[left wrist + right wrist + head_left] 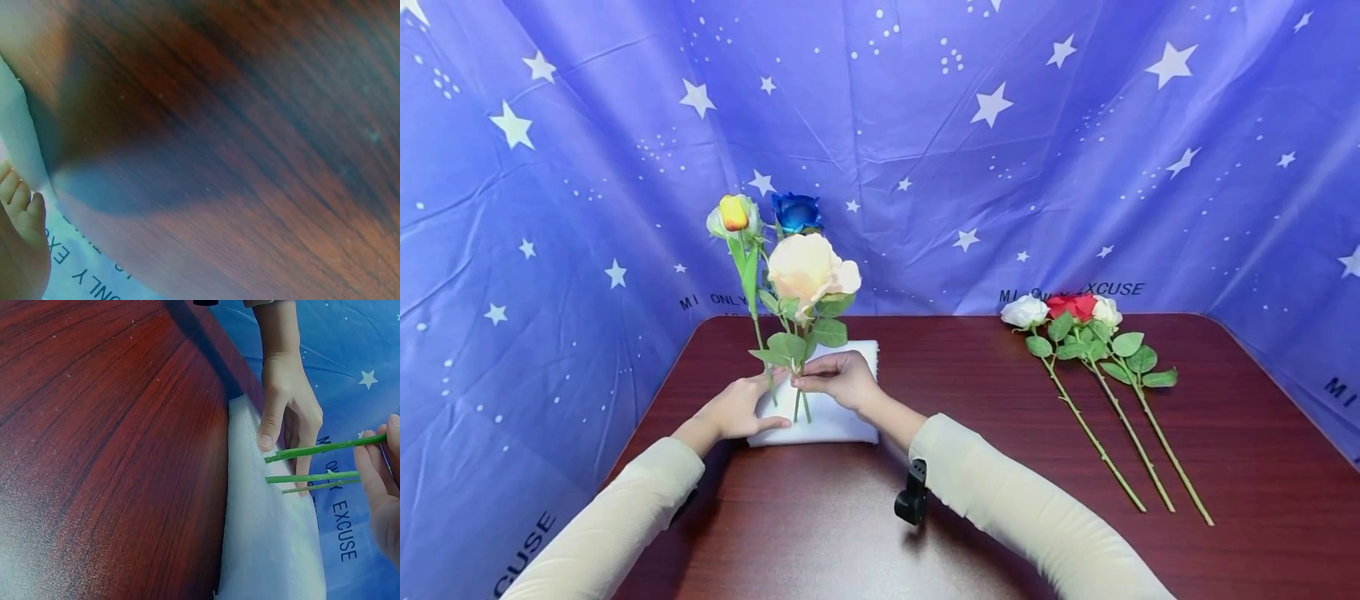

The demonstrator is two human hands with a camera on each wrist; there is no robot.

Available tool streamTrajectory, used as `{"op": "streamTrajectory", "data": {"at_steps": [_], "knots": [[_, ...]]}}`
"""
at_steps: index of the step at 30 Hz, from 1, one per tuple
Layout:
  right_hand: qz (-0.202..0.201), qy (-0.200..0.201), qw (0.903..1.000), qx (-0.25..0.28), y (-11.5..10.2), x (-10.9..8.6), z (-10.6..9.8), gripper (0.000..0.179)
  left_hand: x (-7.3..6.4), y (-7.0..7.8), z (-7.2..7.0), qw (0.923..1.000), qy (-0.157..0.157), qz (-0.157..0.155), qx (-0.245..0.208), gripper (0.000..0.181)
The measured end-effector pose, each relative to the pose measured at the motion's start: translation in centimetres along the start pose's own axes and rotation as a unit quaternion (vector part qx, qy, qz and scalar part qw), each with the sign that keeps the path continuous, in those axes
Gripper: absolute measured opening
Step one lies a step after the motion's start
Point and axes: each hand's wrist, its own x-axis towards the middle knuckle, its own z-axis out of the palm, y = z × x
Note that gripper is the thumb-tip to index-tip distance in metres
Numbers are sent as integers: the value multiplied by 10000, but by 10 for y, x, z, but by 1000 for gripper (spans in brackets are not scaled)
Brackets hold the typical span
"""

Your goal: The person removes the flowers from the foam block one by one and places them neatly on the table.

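Several artificial flowers stand at a white foam block (842,421): a large cream-pink rose (805,271), a blue rose (796,212), a yellow-orange tulip (734,212) and a pale rose (715,221) partly behind the tulip. With thumb and fingers, my right hand (846,379) pinches the cream-pink rose's stem just under its lower leaves. My left hand (741,408) rests on the block's left end, thumb and fingers spread around the stems. From the right wrist view, green stems (312,479) meet the block's top; whether each is embedded I cannot tell. The left wrist view catches only part of the left hand (25,250).
To the right on the dark red-brown table (970,400) lie a white rose (1024,312), a red rose (1072,307) and a cream rose (1107,312), long stems pointing towards me. A blue star-patterned cloth (925,225) hangs behind and beside the table.
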Motion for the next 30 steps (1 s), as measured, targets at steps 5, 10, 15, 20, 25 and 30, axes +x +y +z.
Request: {"op": "streamTrajectory", "data": {"at_steps": [5,10,15,20,25,30], "knots": [[38,60,10000,70,-2,0,-3,24,-2,1,0,10000,-5,28,63,88],[-127,200,9995,222,-3,1,-11,25,-1,1,1,9997,99,152,167,86],[-354,480,9955,740,-7,3,-21,25,0,2,1,9997,92,143,200,85],[-342,684,9912,1078,-7,1,-36,26,-1,2,0,9996,137,167,187,85],[-200,843,9844,1533,-5,-2,-54,30,-1,2,1,9996,106,158,207,85],[-108,1013,9768,1886,-3,-5,-71,32,-1,1,1,9997,90,149,196,85]]}}
